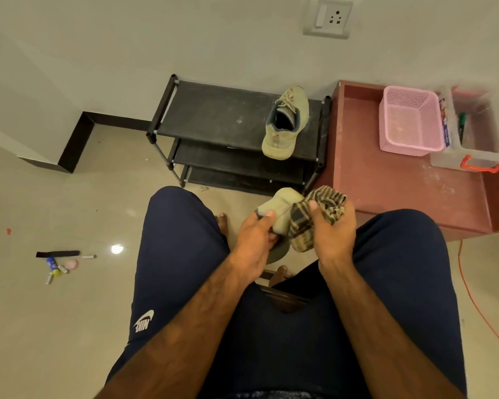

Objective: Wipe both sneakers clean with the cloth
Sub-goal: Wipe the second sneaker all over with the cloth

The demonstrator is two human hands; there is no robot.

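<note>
Sneaker [280, 210] gripped in L hand [252, 243]; R hand [333, 230] bunches cloth [317, 217] vs its side. 2nd sneaker [285, 123] on rack [213, 116].

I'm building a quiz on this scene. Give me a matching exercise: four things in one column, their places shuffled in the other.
Things:
1 cloth
2 basket
3 socket
4 laced sneaker

Places:
A wall
B rack
C right hand
D table

Pairs: 1-C, 2-D, 3-A, 4-B
</note>
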